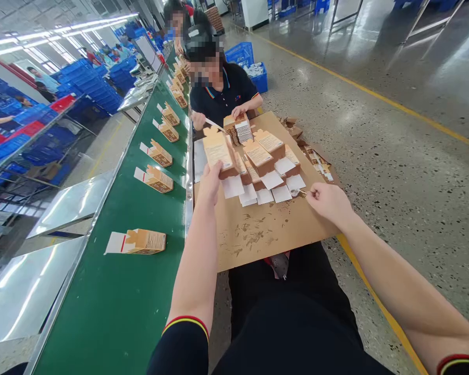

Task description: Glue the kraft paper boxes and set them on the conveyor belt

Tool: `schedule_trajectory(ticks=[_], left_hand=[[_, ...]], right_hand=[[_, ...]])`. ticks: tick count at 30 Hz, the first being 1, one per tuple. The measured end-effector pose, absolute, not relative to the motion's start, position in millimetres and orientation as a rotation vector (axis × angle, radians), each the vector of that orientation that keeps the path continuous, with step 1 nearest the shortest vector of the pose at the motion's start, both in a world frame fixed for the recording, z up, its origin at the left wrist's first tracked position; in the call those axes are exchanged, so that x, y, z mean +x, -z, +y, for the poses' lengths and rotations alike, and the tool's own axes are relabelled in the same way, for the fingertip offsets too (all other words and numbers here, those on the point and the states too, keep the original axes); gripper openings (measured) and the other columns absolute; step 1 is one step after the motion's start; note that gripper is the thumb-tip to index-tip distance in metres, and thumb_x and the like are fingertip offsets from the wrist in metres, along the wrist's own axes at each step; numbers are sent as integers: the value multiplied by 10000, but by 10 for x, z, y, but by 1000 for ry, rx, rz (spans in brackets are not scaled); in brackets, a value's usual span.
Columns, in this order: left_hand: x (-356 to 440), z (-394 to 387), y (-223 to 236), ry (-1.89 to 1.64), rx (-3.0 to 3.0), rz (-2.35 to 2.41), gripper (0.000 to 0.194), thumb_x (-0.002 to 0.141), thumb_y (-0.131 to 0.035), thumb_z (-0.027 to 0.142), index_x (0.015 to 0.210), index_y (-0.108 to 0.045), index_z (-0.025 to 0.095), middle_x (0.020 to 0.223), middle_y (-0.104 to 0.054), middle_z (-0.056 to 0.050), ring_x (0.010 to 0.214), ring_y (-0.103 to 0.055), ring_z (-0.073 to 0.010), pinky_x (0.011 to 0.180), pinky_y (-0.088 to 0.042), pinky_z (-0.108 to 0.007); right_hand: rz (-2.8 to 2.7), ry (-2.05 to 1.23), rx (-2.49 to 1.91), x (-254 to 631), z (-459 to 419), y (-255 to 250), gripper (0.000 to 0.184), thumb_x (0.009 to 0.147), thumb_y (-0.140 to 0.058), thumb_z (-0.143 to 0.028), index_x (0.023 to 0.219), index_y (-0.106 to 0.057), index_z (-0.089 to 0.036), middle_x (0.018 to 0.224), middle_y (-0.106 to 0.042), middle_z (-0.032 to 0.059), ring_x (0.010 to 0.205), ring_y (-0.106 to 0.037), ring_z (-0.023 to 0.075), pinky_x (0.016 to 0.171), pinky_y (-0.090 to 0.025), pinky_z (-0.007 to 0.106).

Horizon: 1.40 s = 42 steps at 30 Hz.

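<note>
My left hand [211, 183] is closed on the near edge of an orange-brown carton [218, 150] with an open tabbed end and printed text. More cartons [260, 156] lie packed together to its right, several white flaps [271, 180] pointing toward me. My right hand [328, 203] pinches a thin pale stick [302, 192] at the right edge of the pile. The stick's far end meets a small whitish round thing [294, 193] beside the flaps; its kind is unclear. All of this rests on a brown cardboard sheet [250, 255] above my lap.
On my left, a green conveyor belt [140, 291] carries a row of cartons [146, 241] with flaps out. Across the board a co-worker [222, 86] handles a carton. Blue crates [258, 78] stand behind that person. Flattened cardboard [316, 161] lies right of the board.
</note>
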State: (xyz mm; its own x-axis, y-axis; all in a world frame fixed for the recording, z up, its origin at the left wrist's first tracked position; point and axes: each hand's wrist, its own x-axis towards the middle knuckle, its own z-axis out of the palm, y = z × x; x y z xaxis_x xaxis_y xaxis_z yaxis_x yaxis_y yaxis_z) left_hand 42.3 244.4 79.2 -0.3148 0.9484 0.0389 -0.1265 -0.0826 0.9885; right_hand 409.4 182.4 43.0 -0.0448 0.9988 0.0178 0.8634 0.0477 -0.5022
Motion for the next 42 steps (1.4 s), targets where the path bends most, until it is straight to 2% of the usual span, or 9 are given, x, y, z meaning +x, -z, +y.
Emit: schedule_trajectory(ticks=[5,11,15,19,21,25,34,39,42], left_hand=[[353,1262,-646,-1614,779,1138,606,781,-917,393,1353,-768,258,1502,-757,-107,1521,-626,-371,1262,-510,-507],[255,422,-61,-1461,607,1349,737,684,-1051,375,1343,-743,256,1459,-781,-129,1411,-712,-399,1189,-581,-566],[244,346,100,-1520,622,1430,809,639,-1093,402,1338,-718,240,1412,-793,-145,1377,-735,-377,1211,-567,-549],[253,370,95,-1470,694,1506,769,632,-1097,400,1272,-714,212,1363,-796,-169,1343,-752,-381,1213,-557,-562],[261,376,83,-1448,706,1544,756,626,-1099,402,1245,-707,216,1317,-809,-165,1312,-768,-384,1194,-570,-573],[290,376,79,-1441,719,1579,769,607,-1104,418,1223,-688,222,1286,-816,-158,1257,-790,-375,1163,-591,-575],[347,388,96,-1446,737,1602,769,607,-1100,458,1203,-667,236,1308,-805,-151,1238,-794,-351,1141,-613,-556],[510,295,97,-1462,904,1696,868,615,-1089,450,1305,-596,260,1384,-755,-158,1306,-759,-360,1131,-613,-541],[618,194,118,-1356,1008,1911,854,617,-1072,421,1267,-542,261,1290,-760,-135,1266,-765,-366,1068,-630,-522]], right_hand=[[-2176,-566,-1987,3952,2214,-464,217,879,-648,-239,677,-569,-232,744,-693,92,731,-617,229,632,-340,323],[-2230,-515,-1999,4038,2344,-457,286,856,-702,-221,631,-527,-239,682,-649,67,686,-585,217,615,-320,325],[-2079,-516,-1869,4142,2057,-436,272,918,-681,-296,692,-539,-247,632,-597,43,636,-534,202,613,-316,329],[-2005,-675,-1507,3725,1342,-186,266,1014,-572,-369,782,-580,-239,632,-593,20,578,-495,171,602,-351,315],[-2106,-767,-1270,3345,965,11,286,1036,-526,-323,766,-557,-234,654,-617,12,577,-514,149,601,-358,286],[-2274,-639,-1075,2715,526,338,294,1038,-511,-203,746,-533,-223,649,-585,-5,571,-464,128,606,-295,285],[-2387,-486,-1085,2724,594,499,315,1084,-513,-210,779,-592,-218,667,-597,2,576,-461,142,618,-271,303],[-2184,-520,-1230,2944,797,434,311,1066,-505,-235,757,-537,-233,657,-595,-1,577,-501,142,596,-314,287],[-2067,-578,-1275,3110,851,366,305,1062,-512,-264,757,-522,-244,624,-561,-15,565,-496,144,587,-343,273]])
